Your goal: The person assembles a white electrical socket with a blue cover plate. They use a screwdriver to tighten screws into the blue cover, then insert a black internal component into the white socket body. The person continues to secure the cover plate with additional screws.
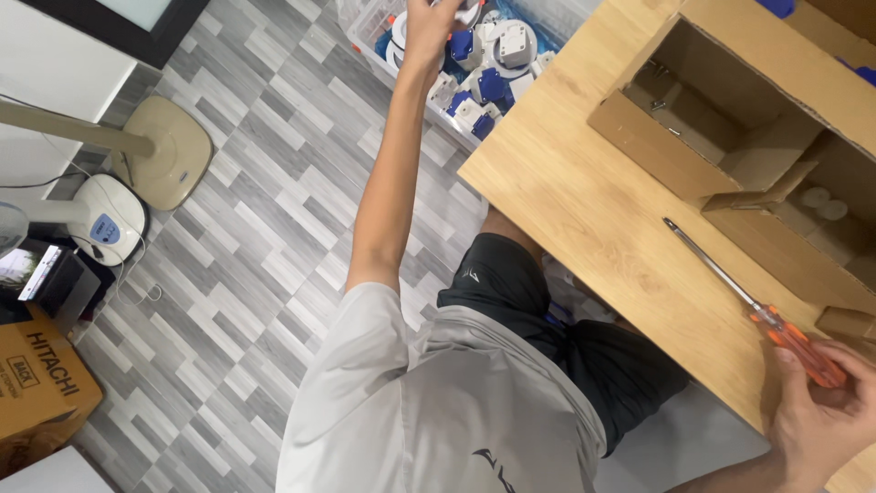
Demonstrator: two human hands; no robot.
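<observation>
My left hand (427,26) reaches far out to a clear plastic bin (365,27) on the floor, full of white and blue round plastic parts (488,64). Its fingers are among the parts at the frame's top edge, and whether they hold one is hidden. My right hand (821,415) rests at the wooden table's (566,183) near corner. It grips the orange handle of a long screwdriver (789,338). The screwdriver's metal shaft lies flat on the table and points toward an open cardboard box (721,100).
The cardboard box has dividers, with small metal screws in one compartment and white round pieces (821,203) in another. On the patterned grey floor stand a beige fan base (169,151), a white device (109,219) with cables and a brown carton (41,374).
</observation>
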